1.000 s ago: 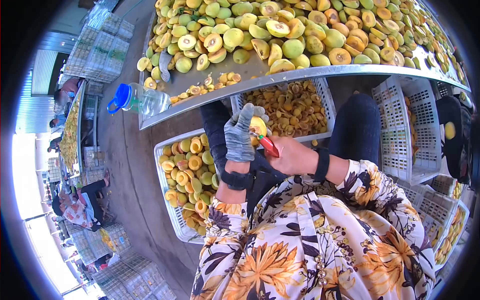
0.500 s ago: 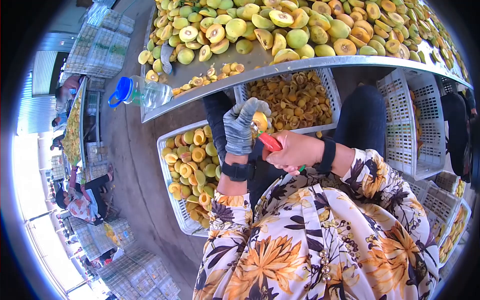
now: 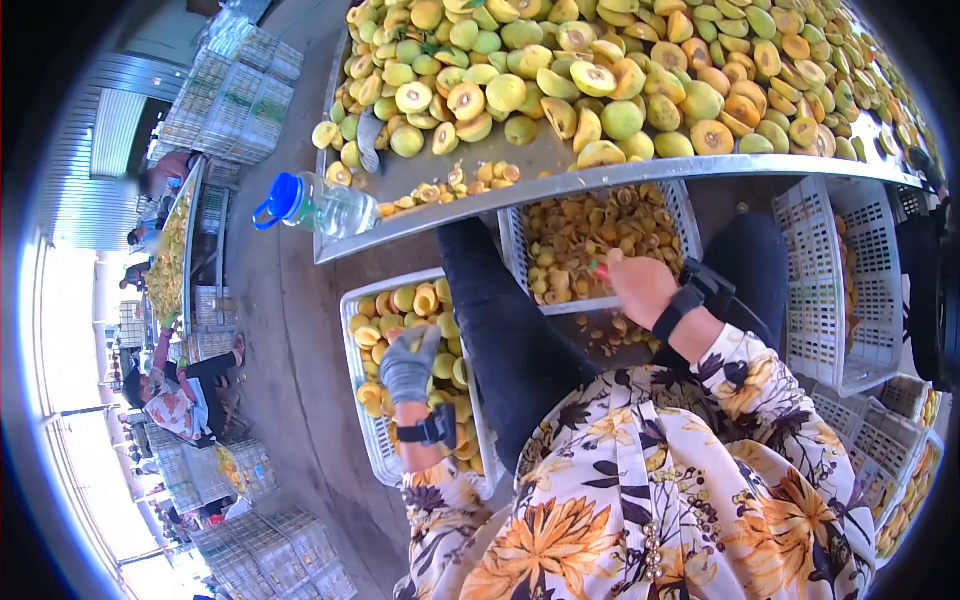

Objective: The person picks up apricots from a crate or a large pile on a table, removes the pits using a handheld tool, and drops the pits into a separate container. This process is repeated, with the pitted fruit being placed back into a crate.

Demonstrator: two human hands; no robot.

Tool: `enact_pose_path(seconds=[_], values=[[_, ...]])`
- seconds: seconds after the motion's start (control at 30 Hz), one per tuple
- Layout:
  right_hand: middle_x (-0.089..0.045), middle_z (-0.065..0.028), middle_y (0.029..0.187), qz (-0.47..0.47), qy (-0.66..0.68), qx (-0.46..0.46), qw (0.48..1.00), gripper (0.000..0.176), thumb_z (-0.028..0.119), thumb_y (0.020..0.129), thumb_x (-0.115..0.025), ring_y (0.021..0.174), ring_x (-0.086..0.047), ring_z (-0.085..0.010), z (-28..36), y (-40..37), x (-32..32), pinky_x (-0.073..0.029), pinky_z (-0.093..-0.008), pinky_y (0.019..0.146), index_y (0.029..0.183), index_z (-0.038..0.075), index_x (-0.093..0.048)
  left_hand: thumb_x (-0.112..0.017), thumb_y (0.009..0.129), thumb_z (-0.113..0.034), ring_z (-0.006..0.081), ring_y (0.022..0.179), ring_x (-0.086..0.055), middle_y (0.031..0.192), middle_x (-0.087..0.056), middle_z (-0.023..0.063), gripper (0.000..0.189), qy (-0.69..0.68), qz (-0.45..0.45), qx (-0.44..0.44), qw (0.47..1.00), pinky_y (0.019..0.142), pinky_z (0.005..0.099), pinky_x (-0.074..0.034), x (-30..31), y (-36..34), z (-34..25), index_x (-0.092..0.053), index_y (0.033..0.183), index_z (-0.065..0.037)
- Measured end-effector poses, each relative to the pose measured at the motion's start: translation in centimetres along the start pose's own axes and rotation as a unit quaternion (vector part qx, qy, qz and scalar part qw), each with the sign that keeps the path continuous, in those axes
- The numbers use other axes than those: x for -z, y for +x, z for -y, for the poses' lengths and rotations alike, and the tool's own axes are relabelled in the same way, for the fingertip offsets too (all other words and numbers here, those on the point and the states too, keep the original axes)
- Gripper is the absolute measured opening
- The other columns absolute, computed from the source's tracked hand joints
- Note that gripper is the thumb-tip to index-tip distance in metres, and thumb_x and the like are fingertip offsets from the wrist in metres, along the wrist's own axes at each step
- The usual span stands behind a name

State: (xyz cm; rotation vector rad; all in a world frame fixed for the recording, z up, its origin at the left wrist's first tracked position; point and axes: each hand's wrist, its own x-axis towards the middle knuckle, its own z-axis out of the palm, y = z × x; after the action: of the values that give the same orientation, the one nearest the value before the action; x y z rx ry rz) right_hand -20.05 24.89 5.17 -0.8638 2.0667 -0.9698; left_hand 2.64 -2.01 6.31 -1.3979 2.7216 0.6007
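My left hand [image 3: 408, 368], in a grey knit glove, is over the white crate [image 3: 385, 465] of pitted peach halves [image 3: 395, 300]. Its fingers look stretched out above the fruit, and I see no peach in them. My right hand [image 3: 642, 288], bare, is closed round a red-handled tool [image 3: 600, 270]. Only a bit of the red handle shows; the tool's working end cannot be made out. Beneath that hand stands another crate [image 3: 690, 215], filled with brownish pits and scraps [image 3: 590, 235].
Cut peaches [image 3: 620, 120] are heaped on a metal-edged table [image 3: 560, 178] ahead. A blue-capped water bottle [image 3: 325, 205] and a grey glove [image 3: 369, 140] lie at its left. White crates [image 3: 840, 300] stand at right. A person [image 3: 180, 400] sits far left.
My left hand has left the peach being worked and moved down-left over the crate of halves. My right hand, with the red-handled tool, has moved right and forward above the scraps crate.
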Motion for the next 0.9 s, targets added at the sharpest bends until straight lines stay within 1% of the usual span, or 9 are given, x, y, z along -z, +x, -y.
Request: enact_pose_path(seconds=[0.03, 0.07, 0.2, 0.33, 0.47, 0.57, 0.73, 0.83, 0.9], values=[[-0.057, -0.0135, 0.059, -0.140, -0.329, 0.025, 0.933, 0.016, 0.010, 0.075, -0.055, 0.046, -0.056, -0.0256, -1.4, 0.3, -1.0, -0.044, -0.0361, 0.042, 0.087, 0.003, -0.047, -0.065, 0.073, -0.041, 0.0292, 0.084, -0.062, 0.092, -0.063, 0.0146, 0.043, 0.000, -0.004, -0.001, 1.000, 0.075, 0.0367, -0.048, 1.2, 0.6, -0.1, -0.060, 0.105, -0.013], [-0.057, -0.0135, 0.059, -0.142, -0.330, 0.028, 0.933, 0.016, 0.010, 0.075, -0.055, 0.046, -0.056, -0.0256, -1.0, 0.4, -0.9, -0.044, -0.0361, 0.042, 0.087, 0.003, -0.047, -0.066, 0.073, -0.038, 0.0295, 0.087, -0.061, 0.095, -0.062, 0.0156, 0.041, 0.006, -0.054, -0.004, 0.999, 0.078, 0.0361, -0.047, 2.6, 1.0, -0.7, -0.061, 0.104, -0.011], [-0.056, -0.0202, 0.060, -0.096, -0.127, 0.153, 0.975, 0.024, 0.012, 0.071, -0.058, 0.055, -0.055, -0.0387, 1.8, -0.6, -1.6, -0.045, -0.0448, 0.052, 0.088, 0.000, -0.045, -0.064, 0.075, -0.036, 0.0308, 0.093, -0.058, 0.099, -0.062, 0.0170, 0.043, -0.161, -0.133, -0.122, 0.970, 0.081, 0.0356, -0.045, 5.3, 7.3, -6.4, -0.059, 0.107, -0.007], [-0.055, -0.0193, 0.058, -0.089, -0.078, 0.136, 0.984, 0.032, 0.014, 0.070, -0.062, 0.055, -0.055, -0.0376, 3.1, -2.1, -1.0, -0.044, -0.0446, 0.050, 0.095, 0.003, -0.044, -0.061, 0.076, -0.039, 0.0348, 0.102, -0.053, 0.108, -0.057, 0.0208, 0.052, -0.064, -0.096, -0.214, 0.970, 0.087, 0.0378, -0.042, 3.3, 19.0, -13.2, -0.052, 0.117, -0.009], [-0.056, -0.0198, 0.061, -0.106, -0.054, 0.119, 0.986, 0.035, 0.015, 0.071, -0.064, 0.057, -0.056, -0.0379, 2.8, -3.9, 0.8, -0.045, -0.0436, 0.051, 0.098, 0.004, -0.046, -0.065, 0.074, -0.034, 0.0323, 0.097, -0.057, 0.106, -0.058, 0.0205, 0.055, -0.029, 0.028, -0.158, 0.987, 0.081, 0.0392, -0.046, -1.8, 26.3, -17.7, -0.050, 0.119, -0.005], [-0.056, -0.0198, 0.062, -0.125, -0.056, 0.093, 0.986, 0.035, 0.015, 0.071, -0.064, 0.058, -0.056, -0.0379, 2.3, -4.1, 1.9, -0.045, -0.0436, 0.052, 0.099, 0.004, -0.046, -0.069, 0.073, -0.015, 0.0173, 0.063, -0.058, 0.093, -0.061, 0.0076, 0.045, -0.346, 0.143, 0.019, 0.927, 0.049, 0.0283, -0.048, -1.0, 25.4, -19.0, -0.054, 0.115, -0.010], [-0.057, -0.0212, 0.070, -0.185, -0.002, 0.099, 0.978, 0.038, 0.016, 0.073, -0.062, 0.065, -0.058, -0.0378, 3.7, -2.2, 3.0, -0.047, -0.0414, 0.058, 0.105, 0.003, -0.045, -0.067, 0.074, -0.011, 0.0078, 0.059, -0.055, 0.076, -0.062, -0.0006, 0.033, -0.374, 0.131, -0.044, 0.917, 0.048, 0.0211, -0.044, 1.0, 21.2, -17.2, -0.059, 0.107, -0.009], [-0.056, -0.0182, 0.072, -0.234, 0.093, 0.127, 0.959, 0.047, 0.023, 0.074, -0.065, 0.064, -0.057, -0.0356, 5.2, 0.0, 3.6, -0.046, -0.0372, 0.059, 0.110, 0.001, -0.045, -0.072, 0.068, -0.007, 0.0156, 0.094, -0.055, 0.102, -0.058, 0.0052, 0.056, -0.414, 0.155, -0.258, 0.859, 0.076, 0.0259, -0.048, 3.3, 14.0, -17.4, -0.047, 0.118, -0.002], [-0.056, -0.0087, 0.068, -0.234, 0.125, 0.125, 0.956, 0.051, 0.023, 0.074, -0.067, 0.060, -0.057, -0.0193, 6.3, 1.3, 3.9, -0.046, -0.0311, 0.056, 0.113, 0.001, -0.044, -0.070, 0.067, -0.004, 0.0183, 0.109, -0.047, 0.119, -0.049, 0.0083, 0.071, -0.456, 0.227, -0.353, 0.785, 0.093, 0.0298, -0.040, 3.2, 10.4, -17.1, -0.035, 0.129, -0.003]])
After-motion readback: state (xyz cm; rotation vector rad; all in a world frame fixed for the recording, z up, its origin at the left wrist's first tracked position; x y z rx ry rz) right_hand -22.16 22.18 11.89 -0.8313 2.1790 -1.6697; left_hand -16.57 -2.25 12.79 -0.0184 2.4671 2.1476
